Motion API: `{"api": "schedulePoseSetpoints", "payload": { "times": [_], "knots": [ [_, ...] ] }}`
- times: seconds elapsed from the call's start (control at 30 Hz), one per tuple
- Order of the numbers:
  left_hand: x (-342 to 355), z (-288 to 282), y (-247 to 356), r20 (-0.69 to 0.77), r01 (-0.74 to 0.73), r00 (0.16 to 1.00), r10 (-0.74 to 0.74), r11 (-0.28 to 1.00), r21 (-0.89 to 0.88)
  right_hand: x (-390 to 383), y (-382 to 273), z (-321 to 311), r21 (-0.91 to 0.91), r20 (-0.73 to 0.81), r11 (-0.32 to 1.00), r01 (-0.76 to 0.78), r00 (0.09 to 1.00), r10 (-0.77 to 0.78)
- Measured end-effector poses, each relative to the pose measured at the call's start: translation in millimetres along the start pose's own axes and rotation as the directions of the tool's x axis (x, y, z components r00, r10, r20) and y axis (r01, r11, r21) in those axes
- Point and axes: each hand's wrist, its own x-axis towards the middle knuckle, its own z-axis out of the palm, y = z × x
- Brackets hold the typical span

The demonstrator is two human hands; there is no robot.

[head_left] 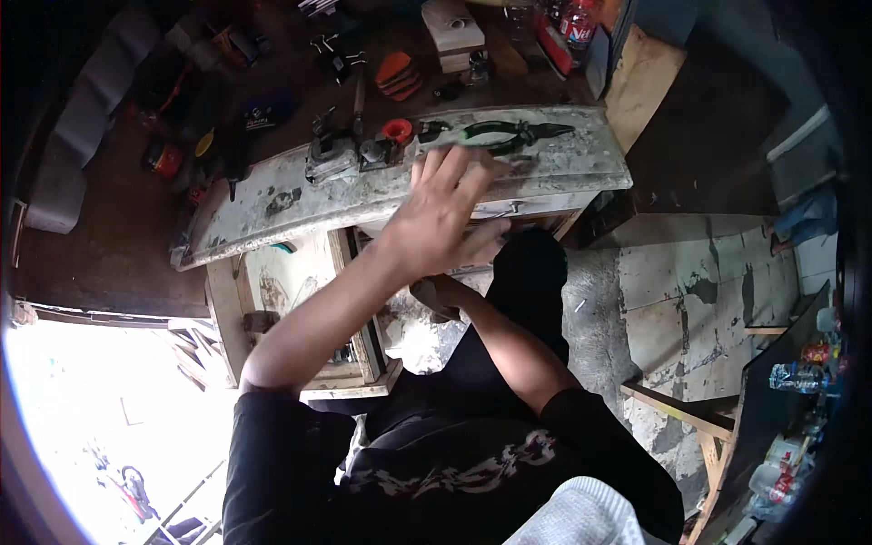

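Note:
My left hand (440, 209) is raised over the front edge of the worn white bench top (545, 168), palm down, fingers apart, and holds nothing that I can see. Just beyond its fingertips lies a pair of pliers (513, 136) with green-and-black handles. To the left of the pliers are a red ring-shaped piece (397, 130) and a grimy metal block (331, 159). My right hand (440, 295) is lower, by my lap, partly behind my left wrist. Its fingers are hidden, and a dark brownish shape there is too unclear to name.
An open wooden drawer (304, 386) juts out on my left with small things inside. Behind the bench top, a dark table (318, 27) bears binder clips (338, 59), orange pads (396, 75) and a white stack (454, 36). Plastic bottles (799, 377) line the far right.

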Motion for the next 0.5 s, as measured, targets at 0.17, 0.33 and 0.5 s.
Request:
{"api": "schedulePoseSetpoints", "payload": {
  "times": [0.17,0.33,0.5],
  "knots": [
    [-124,-19,45,0.02,0.173,0.985,-0.174,0.954,-0.246,9,-4,3,0.039,0.134,0.993,0.114,0.984,-0.118],
    [-222,-29,68,0.037,0.51,0.836,-0.547,0.751,-0.42,16,-42,-3,0.12,0.397,0.96,0.254,0.874,-0.281],
    [-276,-58,61,-0.132,0.547,0.785,-0.606,0.777,-0.311,-14,-56,-7,-0.02,-0.012,0.954,0.3,0.954,-0.301]
  ]
}}
